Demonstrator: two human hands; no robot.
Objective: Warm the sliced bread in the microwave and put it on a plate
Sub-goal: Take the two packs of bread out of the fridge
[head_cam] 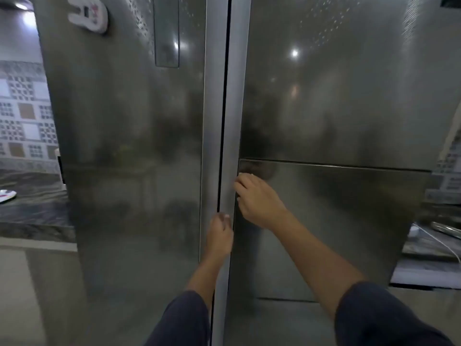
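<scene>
1. Both hands are reaching at the fridge's (pixel 324 108) centre seam: left hand (pixel 220 236) fingers bunched narrow, right hand (pixel 257 198) fingers curling on the right door's edge (pixel 234 146), apparently gripping.
2. Bread is not showing; probably inside.
3. Bread, being soft and light, is wanting gentle holding.
4. A plate (pixel 6 194) is sitting on the far-left surface (pixel 32 211).

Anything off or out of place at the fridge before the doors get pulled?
Nothing stands out. Both fridge doors look shut and flush, with both hands at the centre seam: left hand low, right hand at the right door's edge. A white magnet sits top left. No spills or damage visible, though the picture is blurred.
</scene>
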